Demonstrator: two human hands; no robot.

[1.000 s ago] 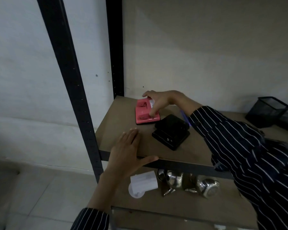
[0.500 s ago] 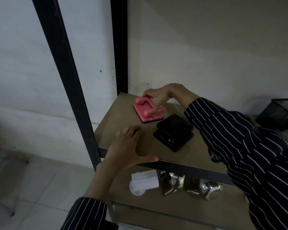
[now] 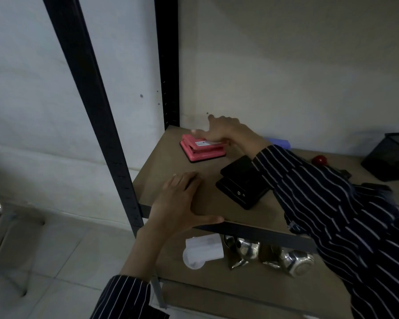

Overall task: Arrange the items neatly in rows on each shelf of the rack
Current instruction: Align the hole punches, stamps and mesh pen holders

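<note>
Left hand (image 3: 182, 203) flat on brown shelf board (image 3: 171, 162); right hand (image 3: 227, 132) covers pink plastic hole punch (image 3: 202, 149), grip unclear. I judge it stiff, weighty; clasp sides.

Right hand (image 3: 226, 131) touches pink punch (image 3: 203, 150); left hand (image 3: 180, 201) presses shelf (image 3: 168, 162).

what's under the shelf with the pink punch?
A lower shelf holding a white object and shiny metal pieces near its front. Anything farther back is hidden by the upper shelf board, and the striped sleeve covers the right side.
</note>
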